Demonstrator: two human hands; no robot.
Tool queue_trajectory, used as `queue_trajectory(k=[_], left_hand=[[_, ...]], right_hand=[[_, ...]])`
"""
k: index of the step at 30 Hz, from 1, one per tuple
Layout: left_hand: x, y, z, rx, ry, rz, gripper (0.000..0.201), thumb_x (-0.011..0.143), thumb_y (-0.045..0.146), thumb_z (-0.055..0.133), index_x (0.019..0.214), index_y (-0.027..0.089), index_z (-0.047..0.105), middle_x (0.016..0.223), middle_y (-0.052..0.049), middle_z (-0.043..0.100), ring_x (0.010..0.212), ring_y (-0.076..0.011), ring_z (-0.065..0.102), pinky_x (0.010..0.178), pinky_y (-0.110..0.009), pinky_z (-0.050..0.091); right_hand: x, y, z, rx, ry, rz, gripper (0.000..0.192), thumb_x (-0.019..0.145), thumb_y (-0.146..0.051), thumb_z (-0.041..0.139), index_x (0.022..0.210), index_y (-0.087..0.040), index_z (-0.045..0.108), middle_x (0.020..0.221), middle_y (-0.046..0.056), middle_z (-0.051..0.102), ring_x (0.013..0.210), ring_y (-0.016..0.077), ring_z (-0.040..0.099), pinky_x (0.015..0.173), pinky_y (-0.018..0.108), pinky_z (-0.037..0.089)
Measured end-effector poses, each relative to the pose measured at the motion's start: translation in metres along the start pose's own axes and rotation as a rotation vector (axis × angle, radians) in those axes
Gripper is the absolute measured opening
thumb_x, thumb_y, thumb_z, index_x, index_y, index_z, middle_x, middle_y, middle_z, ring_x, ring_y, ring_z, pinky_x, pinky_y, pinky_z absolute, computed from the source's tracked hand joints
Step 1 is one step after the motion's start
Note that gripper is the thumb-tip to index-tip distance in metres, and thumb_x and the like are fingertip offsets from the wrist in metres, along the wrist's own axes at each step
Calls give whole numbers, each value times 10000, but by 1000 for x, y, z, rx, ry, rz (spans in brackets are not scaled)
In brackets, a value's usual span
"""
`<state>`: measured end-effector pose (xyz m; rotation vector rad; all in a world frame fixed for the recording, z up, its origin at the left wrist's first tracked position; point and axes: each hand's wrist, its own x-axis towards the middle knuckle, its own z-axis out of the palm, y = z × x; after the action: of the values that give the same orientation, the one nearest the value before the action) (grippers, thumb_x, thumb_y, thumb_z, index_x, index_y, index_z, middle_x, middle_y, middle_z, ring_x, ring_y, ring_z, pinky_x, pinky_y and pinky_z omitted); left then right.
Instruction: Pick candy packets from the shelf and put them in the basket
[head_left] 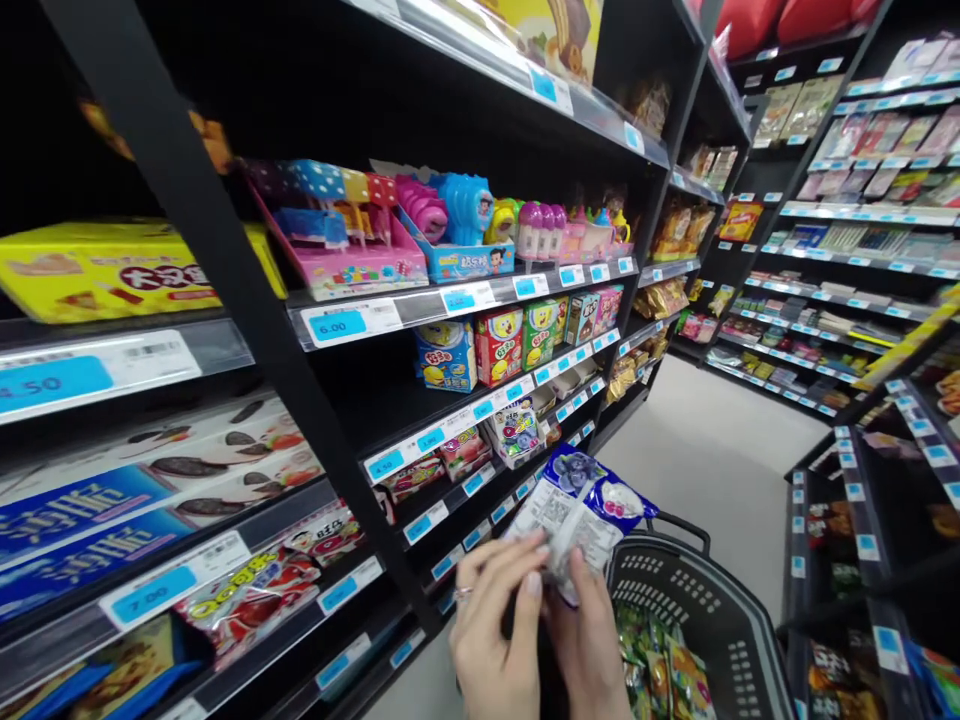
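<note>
Both hands grip one snack packet [581,505], held up just above a black basket [720,610]: the left hand [495,640] pinches its lower edge, the right hand [592,640] clasps it from below. Green packets [664,665] lie in the basket, and shelves [465,300] of sweets stand to the left.

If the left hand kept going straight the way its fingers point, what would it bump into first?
The left hand points up and right, fingertips already on the blue-and-white snack packet both hands hold. Past it, probably the lower shelves; depth is unclear.
</note>
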<state>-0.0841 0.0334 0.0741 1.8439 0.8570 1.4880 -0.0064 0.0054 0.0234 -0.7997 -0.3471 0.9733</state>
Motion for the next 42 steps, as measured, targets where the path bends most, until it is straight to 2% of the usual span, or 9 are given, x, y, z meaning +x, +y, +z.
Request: queue_trajectory(k=[5,9,14,19,25,29,35,39,42], left_hand=[[-11,-28,29,-545,-278,-625,456,697,319,726,1118,187,612,964,-83,706,739,-212,650,654,-311,525],[-30,-46,65,-791,-245,-848,437,592,287,796,968,135,632,788,-55,704,587,-163,617,561,-256,489],[-35,-56,76,-831,-265,-847,323,635,294,773,884,137,639,826,-58,716,778,-198,664,702,-258,504],[-32,-52,75,-799,-201,-860,523,557,192,816,1037,179,609,966,-40,725,932,-226,670,828,-295,512],[-32,-44,78,-779,-201,-882,721,485,203,863,1153,141,600,964,-87,732,926,-280,685,839,-340,535],[-36,-51,79,-803,-134,-866,639,612,309,809,1194,159,593,971,-92,731,925,-275,687,862,-374,532],[-44,-51,79,-725,-266,-777,706,628,296,793,1278,211,531,1167,-86,664,1075,-293,622,921,-370,500],[-42,-51,73,-619,-423,-579,836,578,271,818,1338,300,469,1415,-52,472,1252,-293,482,982,-332,444],[-39,-58,66,-656,-609,-627,675,574,233,822,1209,268,596,1244,-63,610,1085,-269,597,879,-296,486]], right_hand=[[4,-7,-39,-17,142,40,407,707,-521,736,864,-156,646,617,17,638,396,102,492,371,208,356],[11,-14,-66,-202,224,3,439,713,-550,711,793,-125,636,542,2,575,348,71,386,317,197,286],[15,-25,-80,-222,276,-37,389,687,-452,766,869,-146,607,582,-29,546,395,61,373,308,159,228],[15,-35,-82,-116,343,-210,519,631,-388,797,1037,-226,517,752,-34,594,605,100,545,518,183,437],[7,-40,-71,-227,11,-291,884,673,-250,779,1406,-284,285,1279,41,564,1152,226,546,1007,366,416],[3,-45,-75,-367,116,-297,1027,739,-242,737,1495,-301,44,1129,22,659,976,214,639,889,356,503],[-14,-74,-108,-688,151,-346,380,684,-295,790,1056,-290,712,1063,18,688,952,235,613,863,360,481],[-33,-90,-128,-681,55,-201,475,634,-290,826,1091,-274,698,1091,51,690,1024,273,602,910,409,456],[-44,-95,-135,-612,-47,-125,542,653,-258,812,1170,-290,651,1193,57,649,1103,268,579,943,396,442]])
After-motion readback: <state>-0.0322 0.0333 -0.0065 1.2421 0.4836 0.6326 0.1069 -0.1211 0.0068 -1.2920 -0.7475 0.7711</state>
